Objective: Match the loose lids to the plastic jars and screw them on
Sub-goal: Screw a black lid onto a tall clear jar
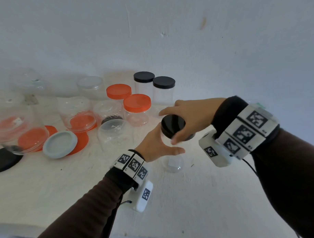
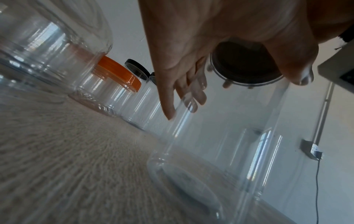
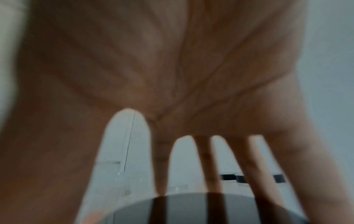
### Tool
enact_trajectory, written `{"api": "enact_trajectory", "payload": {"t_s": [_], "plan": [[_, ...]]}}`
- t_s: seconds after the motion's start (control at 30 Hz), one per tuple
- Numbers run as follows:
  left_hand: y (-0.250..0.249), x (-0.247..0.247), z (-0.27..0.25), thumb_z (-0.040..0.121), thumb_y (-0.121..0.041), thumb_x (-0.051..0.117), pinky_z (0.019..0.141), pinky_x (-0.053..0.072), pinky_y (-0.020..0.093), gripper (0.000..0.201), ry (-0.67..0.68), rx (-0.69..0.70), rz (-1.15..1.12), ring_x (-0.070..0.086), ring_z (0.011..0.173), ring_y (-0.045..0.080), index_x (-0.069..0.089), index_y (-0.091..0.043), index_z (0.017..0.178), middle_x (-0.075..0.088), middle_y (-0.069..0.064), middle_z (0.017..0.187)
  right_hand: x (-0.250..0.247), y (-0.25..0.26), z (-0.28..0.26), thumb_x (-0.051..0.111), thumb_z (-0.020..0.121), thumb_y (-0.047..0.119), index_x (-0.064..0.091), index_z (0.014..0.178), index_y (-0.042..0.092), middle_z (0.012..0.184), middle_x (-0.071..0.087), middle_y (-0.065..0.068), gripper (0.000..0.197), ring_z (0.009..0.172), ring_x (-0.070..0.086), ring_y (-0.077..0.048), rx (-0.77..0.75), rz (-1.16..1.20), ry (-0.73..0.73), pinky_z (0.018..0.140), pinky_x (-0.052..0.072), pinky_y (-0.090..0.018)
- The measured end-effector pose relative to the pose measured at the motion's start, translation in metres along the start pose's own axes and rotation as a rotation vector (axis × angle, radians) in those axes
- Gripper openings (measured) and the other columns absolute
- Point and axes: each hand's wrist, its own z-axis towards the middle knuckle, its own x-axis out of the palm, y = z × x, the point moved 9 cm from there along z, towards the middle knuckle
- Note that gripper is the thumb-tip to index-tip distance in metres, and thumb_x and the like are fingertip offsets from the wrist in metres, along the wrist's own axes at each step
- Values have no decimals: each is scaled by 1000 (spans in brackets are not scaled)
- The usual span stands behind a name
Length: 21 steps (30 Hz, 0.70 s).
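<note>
- The right hand (image 1: 190,116) is gripping the black lid (image 1: 172,125) from directly above.
- The left hand (image 1: 153,145) is wrapping the upright clear jar (image 1: 173,164) below it.

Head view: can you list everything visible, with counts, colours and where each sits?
Black-lidded jars: two, clear, back centre, closed.
Orange-lidded jars: two, clear, left of those, closed.
Open clear jars: several, left half; blur hides the exact count.
Loose orange lids: several, left, partly under jars.
Grey lid: one, front left, overlapping an orange lid.
Loose black lid: one, far left edge.
Held jar: one, clear, centre.
Black lid: one, on the held jar.
Table: white.
Left hand: grip on the held jar.
Right hand: grip on the black lid.
</note>
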Motion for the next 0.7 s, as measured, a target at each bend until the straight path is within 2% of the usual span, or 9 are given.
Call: {"api": "enact_trajectory", "payload": {"t_s": [0.03,0.13,0.27,0.4,0.47,0.57,0.7], "plan": [[-2,0,0,66,-26,83,85,37,5,76,-2,5,12,47,107,-6,34,-33,124,49,-21,113,2,2,-1,72,73,48,30,139,37,127,40,3,78,112,45,-18,-48,20,44,93,43,-31],[-3,0,0,66,-26,82,82,34,-2,74,2,-3,19,45,102,-13,32,-36,120,46,-28,108,-5,5,-3,78,69,38,42,131,39,119,45,5,72,109,45,-16,-116,49,-36,86,42,-26],[-3,3,0,66,-26,82,88,33,5,77,26,-7,23,46,108,0,34,-30,127,49,-18,115,-10,5,-6,78,67,44,48,126,35,105,48,9,66,99,48,-12,-129,53,-125,75,41,-18],[-4,3,0,66,-27,82,89,34,9,77,24,-2,25,47,111,3,36,-29,127,51,-13,119,-9,2,-7,76,69,46,47,127,33,107,49,8,66,98,48,-12,-136,53,-156,70,37,-9],[-4,3,-1,66,-27,82,88,35,8,76,24,-6,24,47,108,0,36,-31,126,51,-14,116,-8,2,-7,75,70,46,46,128,33,108,48,6,66,98,47,-12,-135,55,-155,70,37,-10],[-5,2,-1,66,-27,82,86,36,7,74,17,-13,29,47,105,-5,35,-33,123,50,-19,113,-6,0,-4,75,71,45,43,129,35,113,47,4,67,103,46,-14,-117,65,-142,77,39,-19],[-2,0,-1,67,-34,80,90,35,11,80,29,-37,60,46,111,0,35,-25,133,49,-14,121,-1,-5,-1,74,73,43,39,133,37,115,43,5,70,103,45,-15,-100,65,-148,80,40,-23]]}}
